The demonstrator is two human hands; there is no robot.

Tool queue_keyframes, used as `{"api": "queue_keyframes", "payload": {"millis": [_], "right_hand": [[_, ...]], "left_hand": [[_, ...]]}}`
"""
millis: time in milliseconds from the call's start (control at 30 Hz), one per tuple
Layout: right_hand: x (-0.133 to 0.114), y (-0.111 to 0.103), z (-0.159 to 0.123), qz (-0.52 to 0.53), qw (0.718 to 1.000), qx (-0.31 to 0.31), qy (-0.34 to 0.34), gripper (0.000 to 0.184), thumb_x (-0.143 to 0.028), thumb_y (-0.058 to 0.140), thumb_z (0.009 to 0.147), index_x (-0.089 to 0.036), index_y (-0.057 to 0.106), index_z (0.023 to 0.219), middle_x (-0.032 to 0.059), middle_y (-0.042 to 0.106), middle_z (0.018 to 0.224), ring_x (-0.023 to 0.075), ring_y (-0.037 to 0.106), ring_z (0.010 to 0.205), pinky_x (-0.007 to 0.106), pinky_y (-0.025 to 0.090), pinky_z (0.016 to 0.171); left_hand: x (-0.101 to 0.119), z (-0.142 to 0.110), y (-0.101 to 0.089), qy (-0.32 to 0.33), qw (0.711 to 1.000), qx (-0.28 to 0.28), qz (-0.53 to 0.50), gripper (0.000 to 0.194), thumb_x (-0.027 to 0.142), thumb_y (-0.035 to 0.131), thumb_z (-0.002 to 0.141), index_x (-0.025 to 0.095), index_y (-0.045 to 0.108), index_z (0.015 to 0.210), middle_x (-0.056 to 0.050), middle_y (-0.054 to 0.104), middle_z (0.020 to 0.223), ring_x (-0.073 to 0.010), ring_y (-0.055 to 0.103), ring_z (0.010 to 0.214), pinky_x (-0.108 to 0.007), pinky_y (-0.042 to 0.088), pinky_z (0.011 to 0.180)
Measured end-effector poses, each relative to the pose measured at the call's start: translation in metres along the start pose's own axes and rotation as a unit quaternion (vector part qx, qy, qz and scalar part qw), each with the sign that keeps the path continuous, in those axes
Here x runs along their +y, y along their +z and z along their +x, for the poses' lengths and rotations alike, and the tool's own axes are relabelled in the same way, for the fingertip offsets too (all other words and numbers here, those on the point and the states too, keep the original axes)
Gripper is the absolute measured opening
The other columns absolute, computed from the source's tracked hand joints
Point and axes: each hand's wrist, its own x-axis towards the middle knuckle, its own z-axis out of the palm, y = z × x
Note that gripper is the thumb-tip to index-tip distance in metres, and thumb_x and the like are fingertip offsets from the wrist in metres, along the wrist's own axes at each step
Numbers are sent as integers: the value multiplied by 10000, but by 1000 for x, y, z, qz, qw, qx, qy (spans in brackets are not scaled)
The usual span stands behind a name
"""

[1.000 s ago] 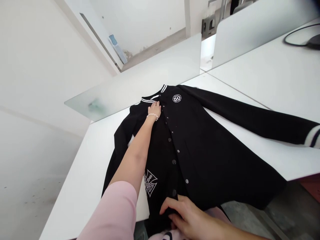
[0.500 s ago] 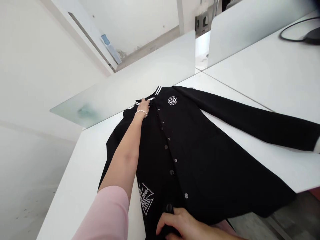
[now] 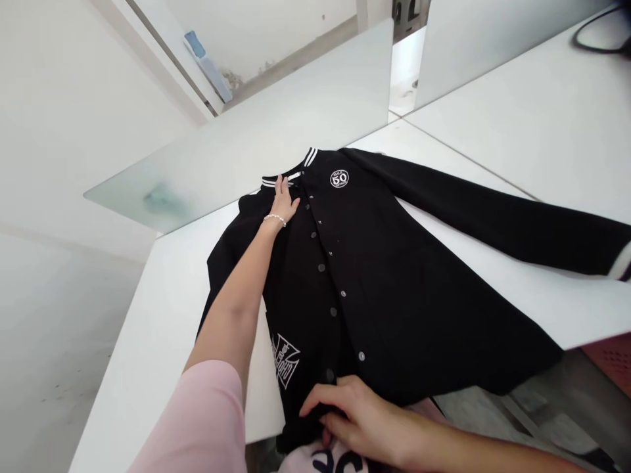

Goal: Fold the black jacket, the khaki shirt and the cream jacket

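A black snap-button jacket [image 3: 394, 289] with white-striped collar and white badges lies front up across the white table. My left hand [image 3: 284, 200] rests on it just below the collar, fingers stretched out and lying on the cloth; a beaded bracelet circles the wrist. At the near hem, my right hand [image 3: 345, 410] pinches the lower front edge of the jacket between thumb and fingers, close to the lowest dark snap. One jacket sleeve [image 3: 493, 210] reaches out to the right; the other is partly hidden behind my left arm.
Behind the collar stands a frosted partition [image 3: 256, 144], with a second partition [image 3: 483, 52] to its right. A black cable [image 3: 591, 49] lies on the far right table. The table's near edge runs below the jacket, with a red seat [image 3: 614, 361] beyond it.
My left hand's fingers have straightened out from their curled hold near the collar. My right hand still grips the hem. The view has shifted, so the jacket appears slightly higher.
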Motion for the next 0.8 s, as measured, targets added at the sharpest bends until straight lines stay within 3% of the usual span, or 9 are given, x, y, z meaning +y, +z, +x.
{"api": "queue_keyframes", "payload": {"millis": [67,133,233,367,467,567,667,800], "right_hand": [[4,3,-1,-18,998,33,-41,343,-42,539,862,-237,731,1069,5,606,841,115,618,760,169,467,711],[7,6,-2,-27,995,61,-80,294,-66,549,871,-230,741,1022,6,604,836,123,599,769,195,453,734],[8,11,-2,7,990,89,-110,277,-70,525,873,-213,736,980,-6,603,819,113,571,724,209,424,695],[9,20,0,123,981,97,-114,149,-196,570,904,-186,718,908,4,619,862,116,524,707,224,381,642],[7,30,-2,214,969,72,-99,161,-333,618,921,-191,694,929,9,611,905,123,505,731,231,369,645],[3,36,-12,192,971,94,-104,195,-346,744,841,-200,676,951,4,596,934,140,531,809,233,394,683],[-5,31,-30,142,970,155,-120,285,-289,839,742,-207,669,956,-6,585,915,148,547,824,227,419,682],[-14,13,-64,132,942,275,-140,364,-251,858,708,-236,652,1008,-4,599,936,160,576,839,238,470,710]], "left_hand": [[3,-18,-9,13,998,-54,34,661,203,485,915,94,227,1514,-198,44,1623,-326,122,1514,-614,257,1188],[8,-39,-19,28,992,-111,57,580,231,427,941,132,292,1496,-179,153,1611,-326,183,1499,-688,241,1151],[17,-73,-32,71,982,-168,57,517,325,368,977,163,357,1468,-163,278,1575,-295,278,1466,-703,230,1139],[23,-110,-40,79,975,-198,69,537,410,291,1004,202,333,1497,-122,263,1595,-270,217,1495,-710,139,1155],[25,-125,-35,54,977,-192,74,550,417,251,1012,231,288,1528,-77,189,1626,-257,133,1521,-688,83,1176],[26,-130,-27,28,985,-161,58,556,393,241,1010,242,258,1545,-51,141,1639,-246,90,1529,-652,75,1195],[27,-129,-23,5,988,-146,49,558,370,252,1005,237,260,1547,-46,140,1639,-249,92,1529,-629,60,1206],[30,-128,-25,-12,988,-143,48,554,366,256,1007,235,268,1545,-43,147,1638,-249,99,1528,-629,40,1209]]}}
